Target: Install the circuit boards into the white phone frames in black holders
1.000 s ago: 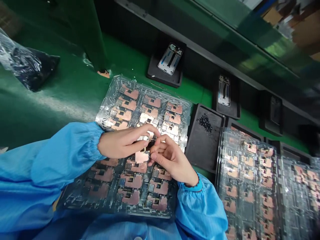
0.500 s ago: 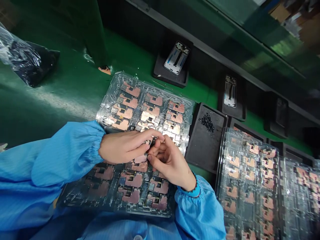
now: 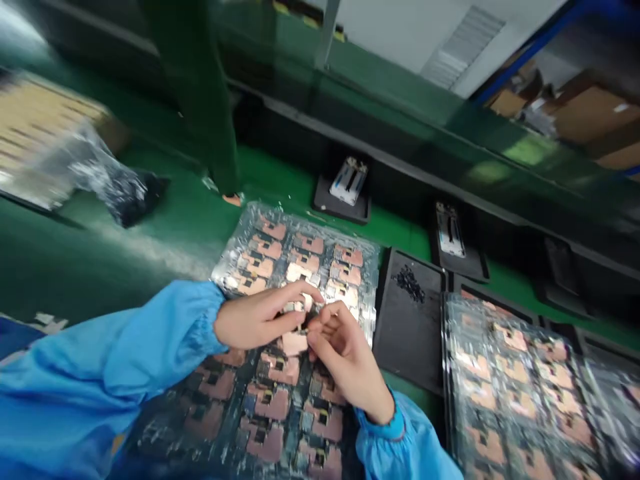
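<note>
Below me lies a clear plastic tray [image 3: 227,267] holding rows of small copper-coloured phone circuit boards [image 3: 269,402]. Over its middle my two hands meet. My left hand [image 3: 260,317] comes in from the left, its thumb and fingers closed around a circuit board [image 3: 294,343] that catches the light. My right hand [image 3: 350,357] has its fingers curled and its thumb pressed at the right edge of this same board. Fingers cover part of the board, and the fingertips are slightly blurred.
Right of the tray sits a black tray [image 3: 410,340] with a heap of small black parts [image 3: 409,283]. Another clear tray [image 3: 453,373] of boards stands farther right. Phone frames [image 3: 350,180] rest on dark holders along the belt. At left is a plastic bag [image 3: 117,180]; a person's sleeve [image 3: 205,100] is opposite.
The view has tilted upward, so the trays and hands sit lower in the picture. Both hands stay together over the tray, and more of the lit board shows between them.
</note>
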`<state>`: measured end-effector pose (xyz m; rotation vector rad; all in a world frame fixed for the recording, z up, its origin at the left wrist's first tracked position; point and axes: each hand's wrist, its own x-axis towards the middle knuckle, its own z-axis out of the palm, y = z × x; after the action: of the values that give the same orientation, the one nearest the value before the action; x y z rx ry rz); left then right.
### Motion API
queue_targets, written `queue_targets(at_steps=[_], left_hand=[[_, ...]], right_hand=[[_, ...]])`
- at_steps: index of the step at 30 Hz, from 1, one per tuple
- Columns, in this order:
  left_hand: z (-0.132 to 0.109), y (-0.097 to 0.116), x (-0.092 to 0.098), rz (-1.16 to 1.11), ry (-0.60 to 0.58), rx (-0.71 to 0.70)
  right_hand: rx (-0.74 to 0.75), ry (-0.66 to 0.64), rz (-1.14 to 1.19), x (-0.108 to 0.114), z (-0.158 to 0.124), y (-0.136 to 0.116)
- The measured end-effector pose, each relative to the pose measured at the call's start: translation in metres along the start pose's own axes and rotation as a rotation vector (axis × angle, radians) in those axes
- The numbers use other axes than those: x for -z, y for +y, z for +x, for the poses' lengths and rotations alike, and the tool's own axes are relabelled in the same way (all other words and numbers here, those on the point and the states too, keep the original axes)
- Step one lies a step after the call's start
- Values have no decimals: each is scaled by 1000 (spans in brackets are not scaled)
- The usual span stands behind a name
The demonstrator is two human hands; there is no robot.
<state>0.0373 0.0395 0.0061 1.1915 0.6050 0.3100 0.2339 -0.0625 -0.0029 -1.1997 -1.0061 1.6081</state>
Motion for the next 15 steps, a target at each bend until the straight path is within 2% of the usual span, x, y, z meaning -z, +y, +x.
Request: queue_targets(at_steps=[4, 6, 10, 12, 15], left_hand=[[21, 16, -18, -76, 140, -36], [35, 22, -33, -136, 185, -34], [60, 31, -54, -165, 122, 33], [73, 38, -49, -103, 94, 55], [95, 50, -25, 81, 167, 51]], right_hand=[[237, 156, 65, 7, 4, -4], [340, 290, 70, 10, 4, -3], [428, 618, 91, 16, 4, 0], [460, 691, 211, 21, 5, -1], [439, 680, 396, 28, 10, -4]])
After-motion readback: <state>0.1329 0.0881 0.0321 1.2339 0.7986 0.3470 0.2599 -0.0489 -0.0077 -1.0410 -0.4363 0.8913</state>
